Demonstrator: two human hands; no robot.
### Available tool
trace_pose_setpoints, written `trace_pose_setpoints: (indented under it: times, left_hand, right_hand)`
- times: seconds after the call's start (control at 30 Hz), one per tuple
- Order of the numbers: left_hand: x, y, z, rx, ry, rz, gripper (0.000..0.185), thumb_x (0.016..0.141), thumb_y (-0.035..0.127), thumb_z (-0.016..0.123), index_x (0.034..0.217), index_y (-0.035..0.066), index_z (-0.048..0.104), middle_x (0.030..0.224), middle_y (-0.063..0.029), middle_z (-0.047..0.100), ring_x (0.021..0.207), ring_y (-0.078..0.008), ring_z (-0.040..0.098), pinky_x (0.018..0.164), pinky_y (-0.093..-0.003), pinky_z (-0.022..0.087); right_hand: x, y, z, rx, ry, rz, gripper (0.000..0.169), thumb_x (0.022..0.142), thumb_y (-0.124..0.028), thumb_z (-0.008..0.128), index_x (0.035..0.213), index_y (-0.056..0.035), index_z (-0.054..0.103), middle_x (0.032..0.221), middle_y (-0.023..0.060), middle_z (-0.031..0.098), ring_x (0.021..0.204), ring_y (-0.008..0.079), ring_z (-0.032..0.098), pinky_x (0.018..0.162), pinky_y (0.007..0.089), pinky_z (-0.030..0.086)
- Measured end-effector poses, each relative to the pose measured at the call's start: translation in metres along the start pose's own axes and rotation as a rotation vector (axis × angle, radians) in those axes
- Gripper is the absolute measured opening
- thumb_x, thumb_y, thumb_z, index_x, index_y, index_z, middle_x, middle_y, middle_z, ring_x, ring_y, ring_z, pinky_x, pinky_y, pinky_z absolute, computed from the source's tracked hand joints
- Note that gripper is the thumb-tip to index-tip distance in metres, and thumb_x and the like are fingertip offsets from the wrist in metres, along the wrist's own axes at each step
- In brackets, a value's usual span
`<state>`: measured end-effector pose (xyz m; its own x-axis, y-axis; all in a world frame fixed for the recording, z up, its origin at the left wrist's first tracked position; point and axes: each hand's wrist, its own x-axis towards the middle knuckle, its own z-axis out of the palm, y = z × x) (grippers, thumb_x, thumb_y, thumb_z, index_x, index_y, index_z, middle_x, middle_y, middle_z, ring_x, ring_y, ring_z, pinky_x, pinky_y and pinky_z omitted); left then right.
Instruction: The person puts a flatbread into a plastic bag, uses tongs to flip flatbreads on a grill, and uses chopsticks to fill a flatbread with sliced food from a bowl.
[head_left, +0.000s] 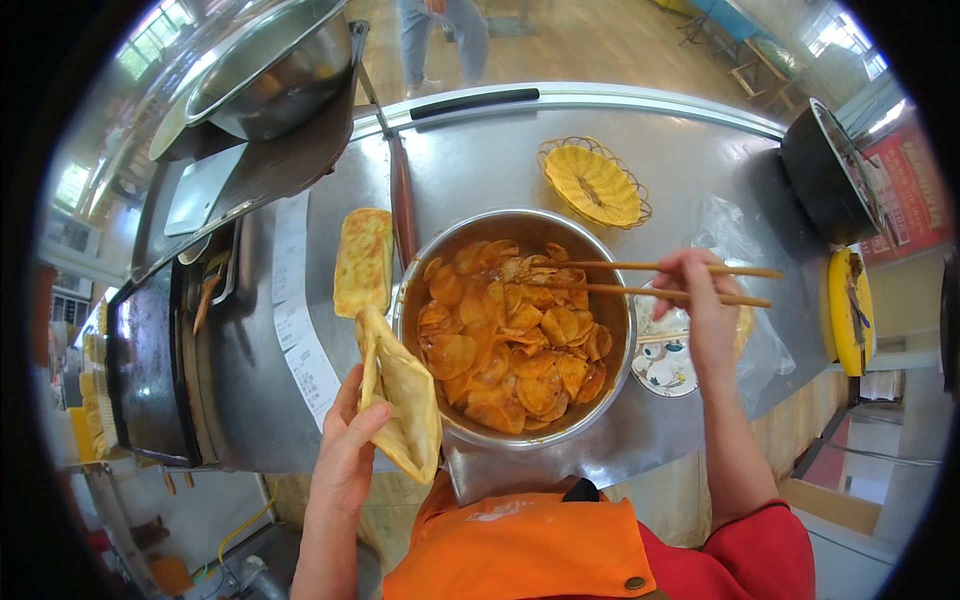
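In my left hand (349, 435) I hold a flatbread (401, 405) split into a pocket, its opening facing up beside the bowl's left rim. My right hand (697, 300) grips a pair of long wooden chopsticks (637, 265), with their tips down among the food. A large steel bowl (427, 244) holds thin potato slices (517, 337) coated in red-orange sauce. Another browned flatbread (364, 262) lies on the counter, left of the bowl. Under my right hand sits a patterned plate (664, 371), partly hidden by the wrist.
A yellow woven basket (596, 186) stands behind the bowl. Paper receipts (306, 367) lie at left, near a dark griddle (146, 367). Right of the plate is a clear plastic bag (761, 360); a black pot (829, 176) stands at far right. A person (442, 37) stands beyond the counter.
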<state>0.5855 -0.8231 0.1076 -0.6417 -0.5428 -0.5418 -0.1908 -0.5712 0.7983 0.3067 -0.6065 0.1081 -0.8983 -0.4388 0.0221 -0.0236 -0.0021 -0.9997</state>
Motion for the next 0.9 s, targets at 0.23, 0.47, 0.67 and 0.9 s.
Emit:
trace_pose_setpoints:
  times: [0.23, 0.47, 0.67, 0.9]
  left_hand:
    - [0.010, 0.008, 0.010, 0.007, -0.070, -0.059, 0.082, 0.075, 0.016, 0.067, 0.138, -0.007, 0.021, 0.132, -0.0151, 0.041, 0.122, -0.0220, 0.040, 0.102, -0.0329, 0.031]
    - [0.011, 0.007, 0.006, 0.000, -0.053, -0.061, 0.088, 0.073, 0.015, 0.068, 0.139, -0.008, 0.014, 0.137, -0.0175, 0.036, 0.124, -0.0242, 0.039, 0.103, -0.0341, 0.030]
    - [0.014, 0.006, -0.001, -0.034, -0.033, -0.061, 0.090, 0.073, 0.014, 0.069, 0.139, -0.009, 0.011, 0.138, -0.0187, 0.033, 0.125, -0.0254, 0.038, 0.103, -0.0347, 0.030]
    - [0.016, 0.001, -0.001, -0.039, -0.055, -0.029, 0.090, 0.073, 0.016, 0.069, 0.138, -0.010, 0.013, 0.135, -0.0183, 0.037, 0.122, -0.0252, 0.042, 0.102, -0.0343, 0.033]
  right_hand:
    - [-0.022, 0.028, -0.019, 0.031, 0.116, 0.192, 0.028, 0.094, -0.022, 0.043, 0.089, 0.0010, 0.057, 0.082, 0.0142, 0.063, 0.060, 0.0183, 0.064, 0.054, 0.0262, 0.055]
    - [-0.023, 0.021, -0.015, 0.057, 0.110, 0.214, 0.028, 0.094, -0.020, 0.042, 0.089, 0.0018, 0.057, 0.081, 0.0142, 0.063, 0.063, 0.0200, 0.065, 0.058, 0.0273, 0.055]
    - [-0.041, -0.020, -0.031, -0.185, 0.098, 0.168, 0.026, 0.095, -0.019, 0.042, 0.090, 0.0021, 0.057, 0.087, 0.0129, 0.061, 0.061, 0.0175, 0.063, 0.058, 0.0256, 0.055]
    - [-0.066, -0.003, -0.014, -0.195, 0.109, 0.075, 0.024, 0.095, -0.017, 0.041, 0.090, 0.0009, 0.057, 0.087, 0.0102, 0.060, 0.065, 0.0149, 0.063, 0.061, 0.0260, 0.052]
